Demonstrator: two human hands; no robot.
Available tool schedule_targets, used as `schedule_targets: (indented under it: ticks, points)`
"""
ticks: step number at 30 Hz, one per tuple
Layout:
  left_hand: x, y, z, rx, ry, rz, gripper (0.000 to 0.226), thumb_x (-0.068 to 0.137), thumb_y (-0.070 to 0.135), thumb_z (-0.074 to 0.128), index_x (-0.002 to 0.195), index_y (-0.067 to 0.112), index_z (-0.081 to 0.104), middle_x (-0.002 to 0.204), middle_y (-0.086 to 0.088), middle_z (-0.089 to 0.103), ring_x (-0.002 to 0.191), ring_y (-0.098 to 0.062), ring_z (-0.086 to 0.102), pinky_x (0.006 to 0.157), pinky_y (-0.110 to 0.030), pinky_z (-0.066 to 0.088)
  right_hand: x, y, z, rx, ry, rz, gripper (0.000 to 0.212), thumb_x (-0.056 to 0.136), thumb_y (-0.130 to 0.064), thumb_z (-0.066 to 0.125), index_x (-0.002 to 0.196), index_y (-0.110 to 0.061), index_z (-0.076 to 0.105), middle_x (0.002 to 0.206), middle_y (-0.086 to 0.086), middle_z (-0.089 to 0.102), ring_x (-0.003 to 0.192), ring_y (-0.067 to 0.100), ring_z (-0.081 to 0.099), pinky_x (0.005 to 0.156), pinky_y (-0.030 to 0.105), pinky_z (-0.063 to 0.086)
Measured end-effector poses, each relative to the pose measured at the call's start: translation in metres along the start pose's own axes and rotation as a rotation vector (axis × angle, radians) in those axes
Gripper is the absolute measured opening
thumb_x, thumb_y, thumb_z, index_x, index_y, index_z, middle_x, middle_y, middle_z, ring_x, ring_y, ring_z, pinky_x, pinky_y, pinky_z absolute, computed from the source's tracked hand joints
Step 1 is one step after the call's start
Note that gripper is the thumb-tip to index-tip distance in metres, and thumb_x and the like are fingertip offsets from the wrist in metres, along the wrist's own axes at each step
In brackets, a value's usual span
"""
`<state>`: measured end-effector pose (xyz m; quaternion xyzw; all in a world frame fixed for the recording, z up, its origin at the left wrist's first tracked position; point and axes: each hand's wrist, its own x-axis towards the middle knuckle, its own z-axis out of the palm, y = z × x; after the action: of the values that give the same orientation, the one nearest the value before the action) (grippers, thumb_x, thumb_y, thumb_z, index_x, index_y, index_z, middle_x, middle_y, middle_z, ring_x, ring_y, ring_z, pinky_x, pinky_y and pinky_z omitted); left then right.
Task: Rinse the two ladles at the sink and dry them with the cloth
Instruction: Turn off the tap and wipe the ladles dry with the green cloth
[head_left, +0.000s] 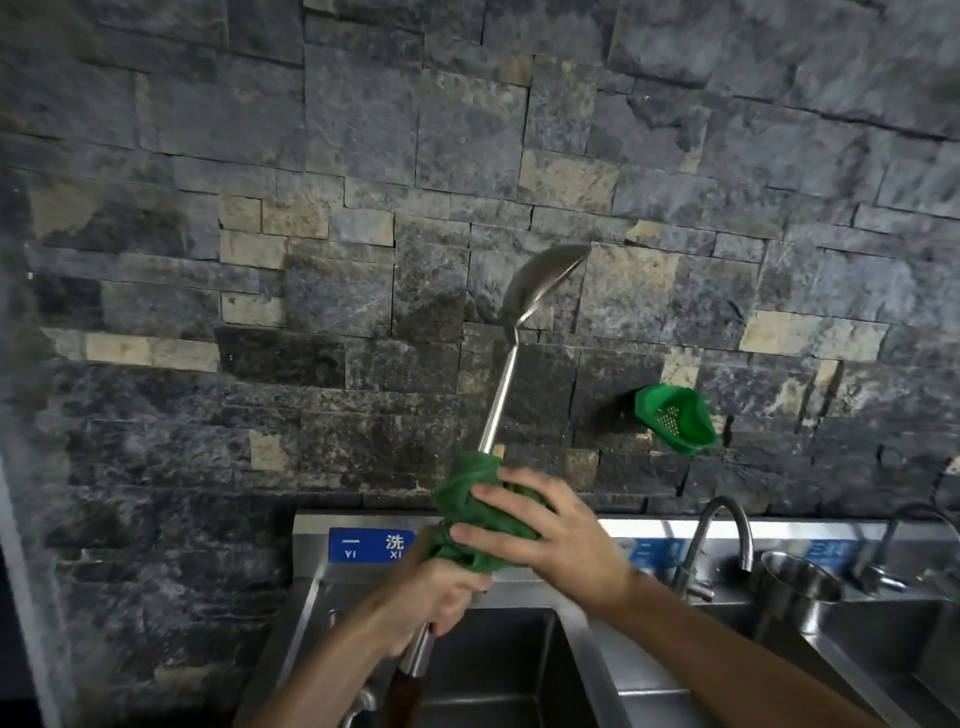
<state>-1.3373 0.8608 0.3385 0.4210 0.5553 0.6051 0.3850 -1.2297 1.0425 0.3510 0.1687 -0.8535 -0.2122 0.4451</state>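
Observation:
A long steel ladle (524, 306) stands nearly upright above the sink (498, 670), bowl at the top against the stone wall, dark wooden grip at the bottom. My left hand (431, 603) grips its handle low down, just above the wooden part. My right hand (550, 535) is wrapped around a green cloth (467, 514) bunched about the shaft right above my left hand. A second ladle does not show.
A curved tap (727, 525) rises to the right of the basin, with a steel pot (795, 582) beside it and another tap (893, 540) further right. A green plastic strainer basket (675, 421) hangs on the stone wall. A blue label (371, 545) marks the sink's back rim.

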Motion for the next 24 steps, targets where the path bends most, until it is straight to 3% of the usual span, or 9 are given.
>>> schedule_targets:
  ticks: [3,6,8,10,12,14,17,21,24]
  points:
    - [0.004,-0.018,0.000,0.018,-0.013,-0.094,0.044,0.080,0.026,0.071,0.048,0.023,0.041,0.042,0.007,0.029,0.035,-0.011,0.023,0.041,-0.023,0.024,-0.020,0.015,-0.009,-0.092,-0.089,0.046,0.048,0.101,-0.015,0.055,0.140,-0.042,0.053,0.146,-0.008,0.051,0.130,0.026,0.051,0.089,0.038,0.050]
    - [0.002,-0.040,0.005,-0.008,-0.030,-0.184,0.050,0.087,0.046,0.064,0.049,0.024,0.039,0.045,0.006,0.027,0.039,-0.012,0.022,0.043,-0.021,0.023,-0.051,0.019,-0.015,-0.102,-0.231,0.246,0.066,0.072,-0.004,0.075,0.128,-0.035,0.061,0.138,-0.006,0.060,0.123,0.028,0.053,0.082,0.042,0.055]
    - [0.002,-0.054,0.010,-0.021,-0.021,-0.207,0.054,0.089,0.058,0.059,0.053,0.023,0.039,0.048,0.004,0.027,0.041,-0.014,0.021,0.045,-0.025,0.021,-0.072,0.009,-0.016,-0.005,-0.315,0.518,0.072,0.064,0.004,0.075,0.125,-0.033,0.064,0.131,-0.007,0.062,0.113,0.025,0.056,0.081,0.042,0.057]
    - [0.008,-0.060,0.016,-0.013,0.010,-0.183,0.057,0.088,0.064,0.057,0.055,0.022,0.038,0.049,0.002,0.027,0.042,-0.016,0.021,0.046,-0.028,0.021,-0.077,-0.009,-0.019,0.200,-0.268,0.919,0.054,0.074,0.002,0.071,0.118,-0.029,0.067,0.114,-0.009,0.065,0.103,0.022,0.063,0.079,0.032,0.054]
    - [0.016,-0.068,0.029,-0.025,0.037,-0.212,0.057,0.088,0.062,0.060,0.055,0.022,0.036,0.047,0.002,0.026,0.039,-0.015,0.020,0.044,-0.028,0.019,-0.090,-0.027,-0.015,0.392,-0.227,1.343,0.029,0.083,-0.015,0.077,0.108,-0.025,0.066,0.094,-0.007,0.069,0.093,0.023,0.069,0.074,0.027,0.048]
    - [0.024,-0.077,0.042,-0.071,0.055,-0.238,0.056,0.089,0.055,0.063,0.055,0.021,0.036,0.046,0.002,0.025,0.037,-0.013,0.020,0.042,-0.026,0.015,-0.108,-0.045,-0.008,0.666,-0.180,1.588,0.029,0.080,-0.031,0.084,0.104,-0.022,0.070,0.088,-0.005,0.076,0.090,0.023,0.073,0.081,0.034,0.057]
    - [0.038,-0.092,0.062,-0.063,0.051,-0.258,0.052,0.091,0.045,0.065,0.053,0.022,0.037,0.046,0.001,0.024,0.036,-0.013,0.020,0.040,-0.022,0.020,-0.127,-0.071,-0.010,1.083,-0.075,1.754,0.031,0.080,-0.019,0.086,0.108,-0.013,0.075,0.096,0.008,0.080,0.094,0.031,0.076,0.092,0.050,0.060]
    - [0.056,-0.113,0.090,-0.022,0.038,-0.292,0.055,0.094,0.035,0.063,0.051,0.023,0.030,0.046,0.000,0.020,0.037,-0.015,0.018,0.042,-0.024,0.017,-0.152,-0.090,-0.019,1.419,-0.003,1.919,0.030,0.084,-0.002,0.078,0.114,-0.001,0.072,0.104,0.025,0.076,0.095,0.040,0.075,0.075,0.038,0.062]
    - [0.067,-0.135,0.122,-0.005,0.041,-0.301,0.050,0.096,0.030,0.063,0.057,0.020,0.033,0.045,0.000,0.020,0.035,-0.014,0.019,0.039,-0.023,0.018,-0.178,-0.091,-0.020,1.493,-0.001,1.989,0.034,0.084,-0.007,0.077,0.116,0.002,0.071,0.108,0.029,0.074,0.099,0.044,0.073,0.082,0.043,0.061]
